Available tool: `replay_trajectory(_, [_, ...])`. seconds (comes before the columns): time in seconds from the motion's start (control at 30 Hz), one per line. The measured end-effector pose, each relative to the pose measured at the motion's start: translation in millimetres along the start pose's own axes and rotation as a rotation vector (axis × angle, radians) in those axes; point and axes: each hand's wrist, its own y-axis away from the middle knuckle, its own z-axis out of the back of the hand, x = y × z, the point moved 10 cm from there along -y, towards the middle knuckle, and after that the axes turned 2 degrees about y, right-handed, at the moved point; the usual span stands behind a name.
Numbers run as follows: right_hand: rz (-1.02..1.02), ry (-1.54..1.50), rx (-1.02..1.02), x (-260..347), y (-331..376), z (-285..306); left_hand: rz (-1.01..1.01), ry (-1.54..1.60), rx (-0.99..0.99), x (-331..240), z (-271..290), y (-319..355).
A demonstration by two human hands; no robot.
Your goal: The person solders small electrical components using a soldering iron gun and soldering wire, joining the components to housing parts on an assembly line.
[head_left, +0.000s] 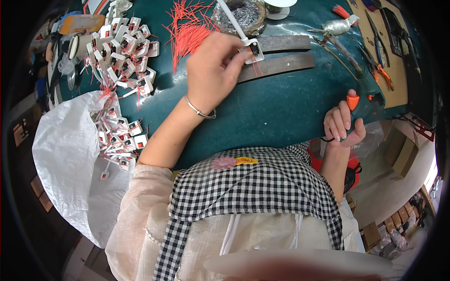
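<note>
My left hand [213,70] pinches a small white square part [253,50] with a black centre and thin red wires hanging from it. The part rests on the upper of two dark flat strips [281,54] lying on the green table [272,107]. A white rod [230,19] slants down to the part from above. My right hand [343,125] grips the dark handle of a tool with an orange trigger [352,100] at the table's right edge. A silver bangle circles my left wrist.
A heap of the same white wired parts [124,51] covers the table's left and spills into a white sack [70,159]. Loose red wires [187,30] lie at the top centre beside a foil-lined dish [239,16]. Pliers [382,70] rest on a tan board at right.
</note>
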Motion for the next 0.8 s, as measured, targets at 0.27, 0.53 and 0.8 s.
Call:
replay_trajectory(0.27, [0.013, 0.025, -0.061, -0.2, 0.2, -0.3, -0.232, -0.145, 0.270, -23.2, -34.6, 10.3])
replay_trajectory(0.53, [0.007, 0.068, -0.015, 0.2, 1.9, -5.6, -0.346, -0.150, 0.340, -28.7, -35.1, 9.3])
replay_trajectory(0.8, [-0.089, 0.354, -0.003, -5.0, 3.0, -30.4, -0.111, 0.101, 0.033, -12.1, -13.8, 11.5])
